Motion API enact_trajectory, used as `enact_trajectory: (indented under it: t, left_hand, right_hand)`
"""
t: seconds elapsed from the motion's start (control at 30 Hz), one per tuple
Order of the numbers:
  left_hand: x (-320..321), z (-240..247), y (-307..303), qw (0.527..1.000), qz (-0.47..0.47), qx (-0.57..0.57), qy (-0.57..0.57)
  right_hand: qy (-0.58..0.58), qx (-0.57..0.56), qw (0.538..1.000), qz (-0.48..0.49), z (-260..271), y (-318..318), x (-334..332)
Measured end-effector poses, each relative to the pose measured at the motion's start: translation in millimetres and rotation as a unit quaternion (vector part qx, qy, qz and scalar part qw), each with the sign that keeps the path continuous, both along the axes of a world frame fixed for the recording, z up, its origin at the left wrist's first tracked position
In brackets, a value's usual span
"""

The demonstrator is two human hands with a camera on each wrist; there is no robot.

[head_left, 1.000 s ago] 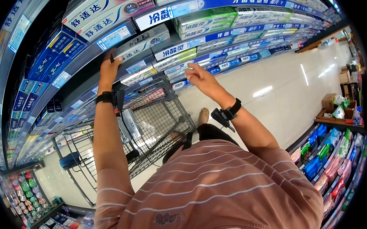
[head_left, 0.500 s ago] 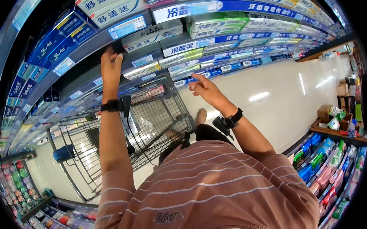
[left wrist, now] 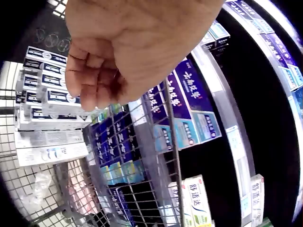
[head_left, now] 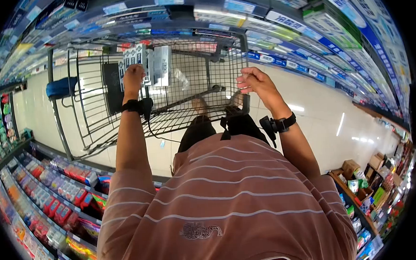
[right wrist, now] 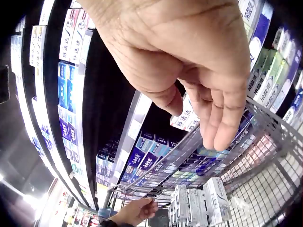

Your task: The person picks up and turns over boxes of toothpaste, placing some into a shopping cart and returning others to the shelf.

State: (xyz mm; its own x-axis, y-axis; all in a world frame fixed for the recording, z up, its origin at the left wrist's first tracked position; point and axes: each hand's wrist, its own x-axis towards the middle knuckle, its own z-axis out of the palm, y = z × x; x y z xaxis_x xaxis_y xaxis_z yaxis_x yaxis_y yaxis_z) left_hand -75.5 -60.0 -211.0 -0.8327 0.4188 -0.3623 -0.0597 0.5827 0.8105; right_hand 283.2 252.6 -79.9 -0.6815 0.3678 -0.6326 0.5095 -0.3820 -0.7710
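My left hand is over the shopping cart, overlapping a cluster of toothpaste boxes in the head view. Its fingers curl loosely toward the palm in the left wrist view, with nothing visible in them. White and navy toothpaste boxes stand stacked beside this hand, inside the wire basket. My right hand hovers near the cart's right end, its fingers relaxed and slightly bent. In the right wrist view nothing lies between its thumb and fingers. Both wrists wear black straps with cameras.
Shelves of toothpaste run along the cart's far side. A black panel stands inside the cart, and a dark blue item hangs at its left end. Behind the person, another shelf holds colourful packages. Cardboard boxes stand at right.
The view has turned from the shelf down to the cart. My left hand has left the shelf gap beside the toothpaste boxes and is now above the cart. My right hand stays relaxed.
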Motion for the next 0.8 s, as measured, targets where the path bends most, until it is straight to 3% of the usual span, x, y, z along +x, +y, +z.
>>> enact_trajectory:
  t: [0.03, 0.1, 0.13, 0.17, 0.23, 0.3, 0.33, 0.37, 0.4, 0.47, 0.53, 0.67, 0.77, 0.8]
  left_hand:
    - [0, -10, -7, 0.998, 0.010, 0.039, -0.043]
    - [7, -24, -14, 0.995, 0.022, -0.004, -0.096]
    - [5, -39, -16, 0.994, -0.032, -0.076, -0.072]
    - [13, -55, -19, 0.993, -0.040, -0.044, -0.099]
    - [28, -65, -12, 0.979, -0.079, -0.114, -0.149]
    - [30, -116, -14, 0.952, -0.158, -0.188, -0.181]
    - [39, -125, -15, 0.957, -0.164, -0.188, -0.149]
    - [43, -133, -14, 0.945, -0.119, -0.222, -0.207]
    - [39, -197, -38, 0.935, -0.248, -0.214, -0.140]
    - [54, -173, -23, 0.922, -0.001, -0.176, -0.345]
    - [59, -181, -20, 0.888, 0.117, -0.101, -0.433]
    - [69, -224, -34, 0.871, 0.183, 0.045, -0.455]
    - [72, -257, -36, 0.824, 0.309, 0.114, -0.460]
    - [78, -230, -18, 0.848, 0.321, 0.092, -0.412]
  right_hand:
    - [-0.008, -0.005, 1.000, 0.009, -3, -5, -6]
    - [-0.024, -0.012, 0.999, 0.023, -9, -14, -15]
    - [-0.022, -0.019, 0.999, 0.023, -10, -19, -19]
    - [-0.023, -0.024, 0.999, 0.029, -14, -24, -22]
    - [-0.027, -0.035, 0.998, 0.041, -24, -32, -26]
    - [-0.036, -0.047, 0.997, 0.041, -30, -39, -26]
    - [-0.039, -0.049, 0.997, 0.046, -33, -42, -26]
    - [-0.041, -0.050, 0.997, 0.050, -37, -44, -26]
    - [-0.042, -0.054, 0.996, 0.050, -40, -46, -25]
    - [-0.058, -0.055, 0.996, 0.048, -40, -49, -28]
    - [-0.059, -0.060, 0.995, 0.049, -48, -51, -26]
    - [-0.066, -0.077, 0.993, 0.052, -62, -53, -27]
    - [-0.089, -0.091, 0.990, 0.058, -70, -55, -28]
    - [-0.087, -0.088, 0.990, 0.067, -75, -55, -26]
